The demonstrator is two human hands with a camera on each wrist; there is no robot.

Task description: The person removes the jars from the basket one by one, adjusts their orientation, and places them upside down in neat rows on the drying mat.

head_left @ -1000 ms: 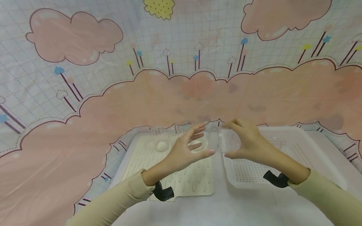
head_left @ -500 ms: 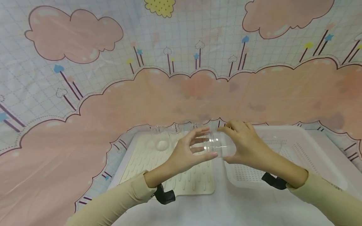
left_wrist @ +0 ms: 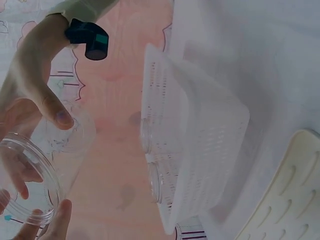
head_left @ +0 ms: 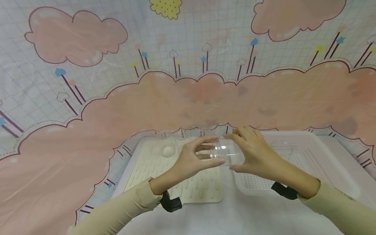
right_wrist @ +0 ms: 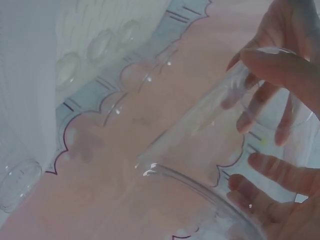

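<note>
In the head view both hands hold one clear jar (head_left: pixel 230 152) on its side above the gap between mat and basket. My left hand (head_left: pixel 192 160) curls round its threaded mouth, thumb below and fingers above. At the base end, my right hand (head_left: pixel 254 150) grips it between thumb and fingers. The left wrist view shows the jar's ringed mouth (left_wrist: pixel 32 177) near the left fingertips. In the right wrist view, the see-through wall (right_wrist: pixel 200 120) lets fingers show behind it. No lid is visible on the jar.
A cream ribbed drying mat (head_left: pixel 188 189) lies at left, with several clear jars (head_left: pixel 168 150) along its far end. At right stands a white perforated basket (head_left: pixel 255 191). More clear jars (left_wrist: pixel 156 182) are inside it. A patterned cloth (head_left: pixel 176 101) hangs behind.
The left hand's spread fingers have come in from apart to hold the jar's mouth. The right hand has kept its grip and shifted slightly. Over the last half second little has moved.
</note>
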